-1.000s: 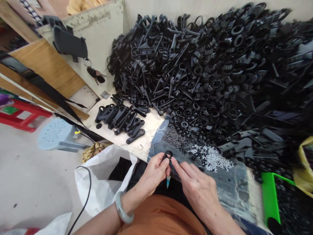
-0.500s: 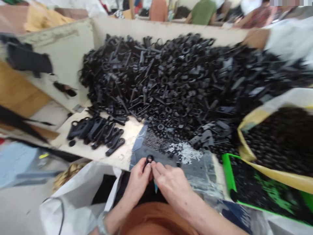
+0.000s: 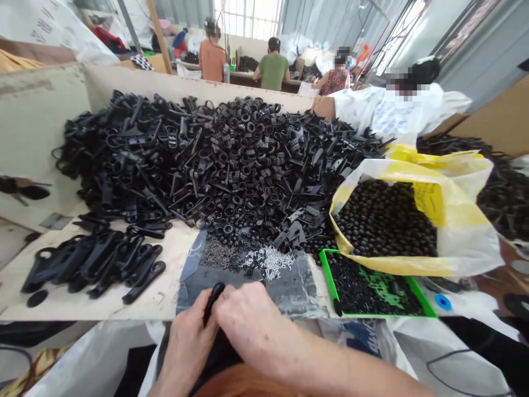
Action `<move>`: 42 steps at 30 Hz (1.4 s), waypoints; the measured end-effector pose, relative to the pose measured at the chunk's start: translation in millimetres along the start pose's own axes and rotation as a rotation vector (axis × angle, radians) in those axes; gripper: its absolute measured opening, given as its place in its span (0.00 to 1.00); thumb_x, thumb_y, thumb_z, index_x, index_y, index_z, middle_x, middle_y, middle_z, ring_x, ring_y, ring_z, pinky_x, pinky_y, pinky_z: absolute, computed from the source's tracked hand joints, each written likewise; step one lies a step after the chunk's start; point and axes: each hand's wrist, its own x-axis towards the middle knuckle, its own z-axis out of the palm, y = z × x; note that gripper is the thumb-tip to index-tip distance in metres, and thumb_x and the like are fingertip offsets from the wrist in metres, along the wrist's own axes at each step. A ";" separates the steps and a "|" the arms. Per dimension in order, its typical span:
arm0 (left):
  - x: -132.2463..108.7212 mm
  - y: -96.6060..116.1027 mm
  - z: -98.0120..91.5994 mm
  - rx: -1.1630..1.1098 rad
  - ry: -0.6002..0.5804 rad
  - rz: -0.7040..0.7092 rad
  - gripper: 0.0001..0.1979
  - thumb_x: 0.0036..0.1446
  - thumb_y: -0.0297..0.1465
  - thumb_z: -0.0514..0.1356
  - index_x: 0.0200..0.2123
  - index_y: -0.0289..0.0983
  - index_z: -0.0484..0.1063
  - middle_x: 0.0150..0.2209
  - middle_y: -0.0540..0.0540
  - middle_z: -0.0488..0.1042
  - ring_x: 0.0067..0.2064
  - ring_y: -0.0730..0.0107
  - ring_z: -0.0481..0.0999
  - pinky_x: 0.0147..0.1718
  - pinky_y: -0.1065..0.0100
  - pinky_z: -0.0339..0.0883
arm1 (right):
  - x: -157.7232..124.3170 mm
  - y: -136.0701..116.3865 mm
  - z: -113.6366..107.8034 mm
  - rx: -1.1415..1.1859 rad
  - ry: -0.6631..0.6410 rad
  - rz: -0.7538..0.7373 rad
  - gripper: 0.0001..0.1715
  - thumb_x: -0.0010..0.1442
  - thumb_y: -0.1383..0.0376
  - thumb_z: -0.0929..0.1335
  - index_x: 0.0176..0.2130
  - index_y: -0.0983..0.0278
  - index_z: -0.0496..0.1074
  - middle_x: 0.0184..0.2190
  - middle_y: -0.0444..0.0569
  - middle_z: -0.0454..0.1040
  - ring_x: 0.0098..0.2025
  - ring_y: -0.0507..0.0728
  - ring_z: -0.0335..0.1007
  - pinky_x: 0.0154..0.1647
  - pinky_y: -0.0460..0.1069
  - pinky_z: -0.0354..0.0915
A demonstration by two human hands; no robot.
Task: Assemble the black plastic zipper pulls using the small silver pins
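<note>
My left hand [image 3: 188, 339] is closed around a black plastic part with a rounded ring end [image 3: 213, 302], just past the table's front edge. Pressed against that part, my right hand [image 3: 256, 320] has its fingers curled in; what they grip is hidden by the back of the hand. Beyond the hands, small silver pins [image 3: 270, 262] and dark grey small pieces [image 3: 219, 255] lie on a dark sheet [image 3: 231, 289]. Similar long black parts with ring ends [image 3: 101, 259] are laid in a row to the left.
A large heap of black plastic parts [image 3: 231, 154] fills the back of the table. On the right stand a green tray [image 3: 326, 275] of tiny black pieces and a yellow-white sack [image 3: 467, 231] of black beads. Several people [image 3: 273, 69] sit farther back; one white sleeve [image 3: 367, 113] reaches the heap.
The view has tilted up and swung right, showing more of the room. Both hands still meet at the black part. A teal pointed thing seen below my right hand is now out of sight.
</note>
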 end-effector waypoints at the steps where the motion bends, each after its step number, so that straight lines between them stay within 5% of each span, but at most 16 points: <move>1: -0.4 2.2 -2.6 0.028 0.036 0.021 0.13 0.60 0.40 0.55 0.43 0.43 0.75 0.29 0.48 0.83 0.31 0.55 0.83 0.28 0.65 0.70 | -3.5 -1.3 0.0 0.003 0.035 0.043 0.04 0.61 0.74 0.69 0.38 0.68 0.75 0.32 0.52 0.78 0.31 0.59 0.77 0.25 0.52 0.66; 9: -4.5 14.9 1.5 0.221 0.122 0.158 0.10 0.64 0.38 0.55 0.42 0.44 0.74 0.26 0.49 0.81 0.26 0.59 0.82 0.25 0.68 0.63 | -23.3 -6.0 6.3 -0.003 0.109 0.167 0.20 0.62 0.74 0.69 0.54 0.70 0.69 0.36 0.51 0.79 0.31 0.59 0.79 0.22 0.50 0.68; 13: 11.6 9.0 -21.8 0.334 0.270 -0.056 0.12 0.61 0.37 0.55 0.42 0.41 0.74 0.23 0.46 0.77 0.23 0.58 0.76 0.24 0.67 0.58 | -28.3 -14.3 17.2 -0.019 0.171 0.175 0.27 0.61 0.74 0.68 0.59 0.71 0.66 0.33 0.51 0.79 0.27 0.56 0.77 0.19 0.48 0.64; 16: 24.0 7.1 -49.0 0.214 0.451 -0.254 0.10 0.58 0.39 0.58 0.38 0.40 0.73 0.22 0.49 0.72 0.24 0.64 0.71 0.25 0.69 0.56 | -41.2 6.4 19.6 0.134 0.319 0.217 0.26 0.64 0.74 0.63 0.61 0.64 0.66 0.34 0.47 0.80 0.26 0.53 0.76 0.23 0.46 0.66; 20: 28.1 17.9 -49.8 -0.552 0.215 -0.248 0.15 0.56 0.44 0.62 0.37 0.38 0.72 0.18 0.57 0.63 0.19 0.75 0.58 0.20 0.73 0.52 | -59.9 79.4 12.6 0.276 0.566 0.445 0.14 0.72 0.67 0.58 0.51 0.62 0.69 0.38 0.49 0.80 0.36 0.54 0.78 0.37 0.48 0.71; 26: 31.8 30.8 -16.8 -1.136 -0.005 -0.433 0.16 0.50 0.40 0.68 0.31 0.33 0.73 0.15 0.60 0.59 0.16 0.85 0.48 0.18 0.76 0.43 | -61.2 162.9 5.4 -0.089 0.323 0.265 0.18 0.70 0.68 0.61 0.56 0.61 0.72 0.47 0.50 0.74 0.35 0.53 0.75 0.32 0.46 0.67; 31: 26.2 34.1 -7.6 -1.207 -0.110 -0.484 0.21 0.51 0.41 0.71 0.43 0.33 0.76 0.28 0.50 0.74 0.26 0.78 0.66 0.25 0.74 0.55 | -52.1 198.8 28.9 -0.174 0.225 0.101 0.17 0.70 0.66 0.61 0.50 0.58 0.76 0.48 0.50 0.74 0.32 0.52 0.74 0.25 0.46 0.62; 36: 24.6 30.8 -9.6 -1.261 -0.132 -0.482 0.17 0.52 0.32 0.66 0.46 0.35 0.77 0.40 0.43 0.79 0.38 0.68 0.74 0.36 0.68 0.61 | -47.7 229.0 44.1 -0.011 0.328 0.012 0.25 0.73 0.50 0.59 0.45 0.55 0.81 0.45 0.51 0.78 0.31 0.53 0.77 0.27 0.49 0.66; 39: 24.9 28.4 -11.2 -1.165 -0.087 -0.476 0.17 0.55 0.31 0.61 0.49 0.36 0.76 0.43 0.43 0.81 0.43 0.66 0.74 0.38 0.68 0.58 | -50.3 225.5 35.4 0.085 0.391 0.099 0.32 0.72 0.43 0.58 0.40 0.56 0.83 0.45 0.54 0.78 0.28 0.52 0.75 0.25 0.50 0.65; 42: 25.2 27.5 -10.7 -1.106 -0.062 -0.451 0.16 0.58 0.33 0.60 0.50 0.38 0.74 0.44 0.45 0.81 0.46 0.65 0.73 0.40 0.67 0.57 | -50.8 196.6 23.4 0.167 0.604 0.218 0.28 0.69 0.43 0.63 0.40 0.57 0.84 0.48 0.58 0.77 0.27 0.52 0.72 0.26 0.52 0.67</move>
